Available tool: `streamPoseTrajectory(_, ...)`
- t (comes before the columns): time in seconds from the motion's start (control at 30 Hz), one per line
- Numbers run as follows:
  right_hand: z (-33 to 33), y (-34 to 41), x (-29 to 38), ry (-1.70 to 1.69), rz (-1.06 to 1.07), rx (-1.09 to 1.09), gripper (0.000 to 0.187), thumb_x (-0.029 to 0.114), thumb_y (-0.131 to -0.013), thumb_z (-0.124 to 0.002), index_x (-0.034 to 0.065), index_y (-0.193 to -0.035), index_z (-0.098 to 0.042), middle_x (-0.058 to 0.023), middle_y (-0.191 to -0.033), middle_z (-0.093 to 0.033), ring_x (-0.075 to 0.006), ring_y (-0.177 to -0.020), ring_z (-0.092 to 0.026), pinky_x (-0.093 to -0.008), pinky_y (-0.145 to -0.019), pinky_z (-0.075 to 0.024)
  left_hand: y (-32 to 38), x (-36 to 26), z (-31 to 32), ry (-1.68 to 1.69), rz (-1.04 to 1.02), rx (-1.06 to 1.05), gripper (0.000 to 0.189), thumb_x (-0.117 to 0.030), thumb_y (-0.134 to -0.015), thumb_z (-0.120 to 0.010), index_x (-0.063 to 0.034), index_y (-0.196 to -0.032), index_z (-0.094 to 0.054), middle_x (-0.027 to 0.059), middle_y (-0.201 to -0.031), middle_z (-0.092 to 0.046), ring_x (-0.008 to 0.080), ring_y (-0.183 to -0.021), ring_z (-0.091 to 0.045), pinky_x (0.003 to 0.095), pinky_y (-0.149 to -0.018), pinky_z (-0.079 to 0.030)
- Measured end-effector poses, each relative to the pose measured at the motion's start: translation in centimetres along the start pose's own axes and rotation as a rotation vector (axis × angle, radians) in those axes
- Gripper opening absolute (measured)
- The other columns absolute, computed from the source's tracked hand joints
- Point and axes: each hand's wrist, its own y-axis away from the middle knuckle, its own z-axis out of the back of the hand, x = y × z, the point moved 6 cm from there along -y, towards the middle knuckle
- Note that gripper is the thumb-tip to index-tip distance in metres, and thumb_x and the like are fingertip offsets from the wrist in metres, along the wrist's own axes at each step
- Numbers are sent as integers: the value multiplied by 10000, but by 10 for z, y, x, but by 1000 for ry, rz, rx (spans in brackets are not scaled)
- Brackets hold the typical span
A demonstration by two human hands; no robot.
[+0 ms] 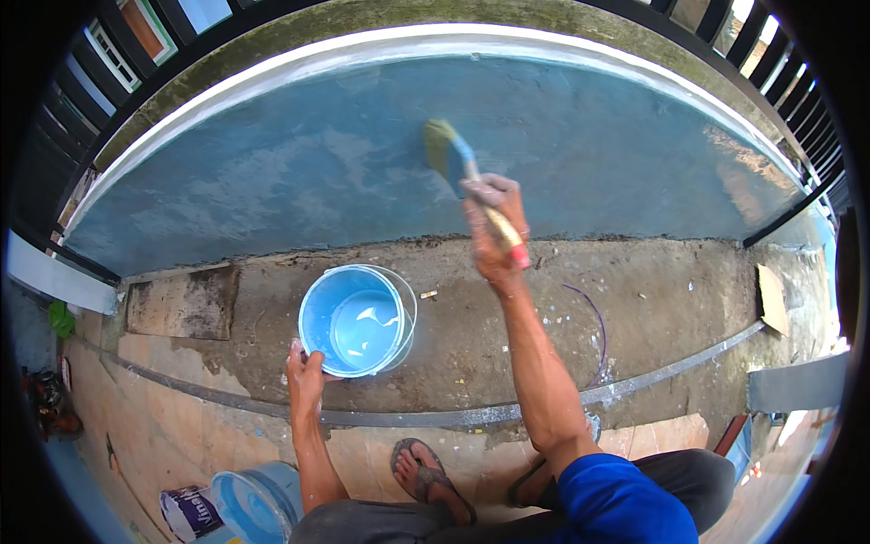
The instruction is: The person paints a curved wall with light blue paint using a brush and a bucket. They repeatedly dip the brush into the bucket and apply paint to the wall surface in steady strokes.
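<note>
My right hand [496,217] grips a wide paintbrush [504,232] by its wooden handle, whose end is red. The brush's bristles [438,146] are at the low wall [340,163], which carries uneven blue paint; motion blurs them, and I cannot tell if they touch it. My left hand [307,377] holds the rim and side of a bucket [316,306] at its near left. Light blue paint [367,330] lies in the bottom of this bucket, and its wire handle [412,299] hangs over on the right.
A second blue-stained bucket [251,506] and a paint tin [190,513] stand at the lower left. A flat board [180,302] lies by the wall's left end. A metal strip [435,416] crosses the floor before my feet. Black railings [747,34] top the wall; cardboard [771,299] leans at right.
</note>
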Motion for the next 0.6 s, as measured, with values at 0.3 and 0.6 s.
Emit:
streamPoseTrajectory(0.3, 55, 42, -21, 502, 20, -402, 283, -57, -928, -677, 77, -1174, -708, -118, -1203, -505, -241, -1038, -581, -348, -803, -550, 3, -12, -7, -31, -23, 4, 407, -58, -914, -493, 84, -1296, -511, 170, -1073, -651, 248, -841, -721, 368, -624, -664)
streamPoseTrajectory(0.6, -31, 71, -22, 55, -8, 162, 272, -36, -878, -760, 98, -1115, -759, -98, -1233, -545, -200, -971, -627, -320, -793, -554, 0, -4, -3, -17, -20, -23, 389, -73, -925, -503, 87, -1279, -525, 167, -1062, -656, 248, -855, -722, 371, -628, -661)
